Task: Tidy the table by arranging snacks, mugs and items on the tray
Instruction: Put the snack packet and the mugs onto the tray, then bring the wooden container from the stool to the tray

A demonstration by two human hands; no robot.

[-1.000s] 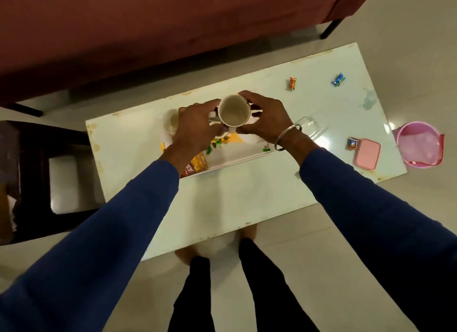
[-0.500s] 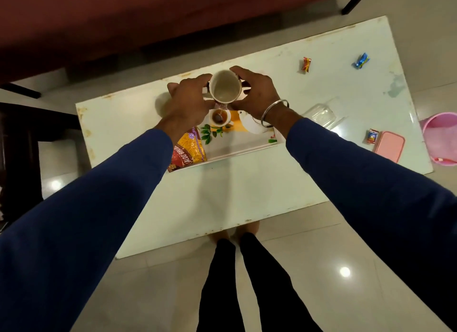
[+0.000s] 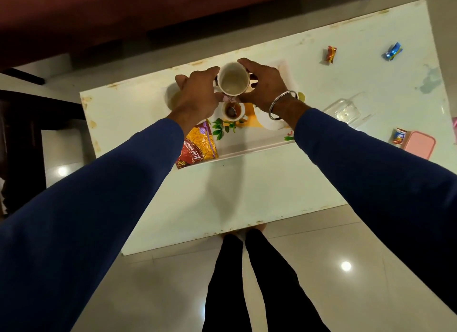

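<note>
Mug being placed on the tray, both hands engaged.
Left hand (image 3: 197, 94) and right hand (image 3: 265, 84) are each curling a close grip round the empty mug (image 3: 233, 81), holding it over the tray (image 3: 247, 147) on the counter (image 3: 247, 195); lowering it behind the small cup (image 3: 232, 111) appears next, and sweets (image 3: 330, 54) farther right are awaiting collection.

A single head-worn camera looks steeply down and forward from above a standing person, with the legs at the bottom edge. It faces across the white table (image 3: 247, 188) toward a dark red sofa (image 3: 123, 17) along the top, the wide lens bending the table's edges.
</note>
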